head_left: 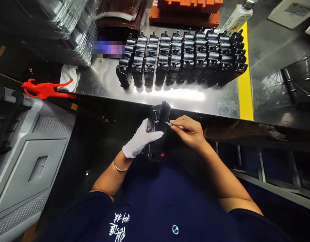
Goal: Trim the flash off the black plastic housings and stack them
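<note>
My left hand (142,139), in a white glove, is closed round a black plastic part (160,116) with a long flat wall and thin ribs. The part is held tilted in front of the metal bench's near edge. Bare fingers of my right hand (188,131) pinch what looks like a small knife (168,123), pale and slim. Its pointed tip lies at the right edge of the black part; whether it touches I cannot tell. Most of its handle is hidden in the hand. Beyond, several similar black parts (163,60) stand in a row on the bench.
Yellow tape (245,101) crosses the metal bench (220,104). An orange block (185,20) and a white bottle (236,20) stand behind the row. At left are a red air gun (46,89), a white cloth (69,75), wrapped stacks (76,40) and a grey crate (34,168).
</note>
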### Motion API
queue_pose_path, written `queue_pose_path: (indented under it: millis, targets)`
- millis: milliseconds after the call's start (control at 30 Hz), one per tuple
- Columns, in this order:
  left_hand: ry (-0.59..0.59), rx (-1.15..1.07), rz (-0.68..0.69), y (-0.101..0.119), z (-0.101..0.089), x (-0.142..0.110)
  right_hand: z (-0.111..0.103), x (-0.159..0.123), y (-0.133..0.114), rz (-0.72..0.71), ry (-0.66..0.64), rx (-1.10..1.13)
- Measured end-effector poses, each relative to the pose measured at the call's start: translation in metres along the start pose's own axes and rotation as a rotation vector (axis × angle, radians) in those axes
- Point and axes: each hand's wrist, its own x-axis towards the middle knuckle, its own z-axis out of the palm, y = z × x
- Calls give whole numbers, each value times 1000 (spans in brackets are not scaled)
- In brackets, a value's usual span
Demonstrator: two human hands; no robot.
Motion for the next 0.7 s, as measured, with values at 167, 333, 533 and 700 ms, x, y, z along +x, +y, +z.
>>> queue_pose_path:
  millis: [167,333,533,700]
  targets:
    - [-155,119,-172,-1,-4,-12,-15,12,20,90,147,-147]
    - [-321,-131,-233,-5,-15,-14,-36,9,3,80,-43,-127]
    - [-344,-187,-271,-2,-23,-15,-55,10,-18,-10,-334,-127]
    - [-328,-109,-234,-3,-21,-16,-66,19,-16,-53,-475,-196]
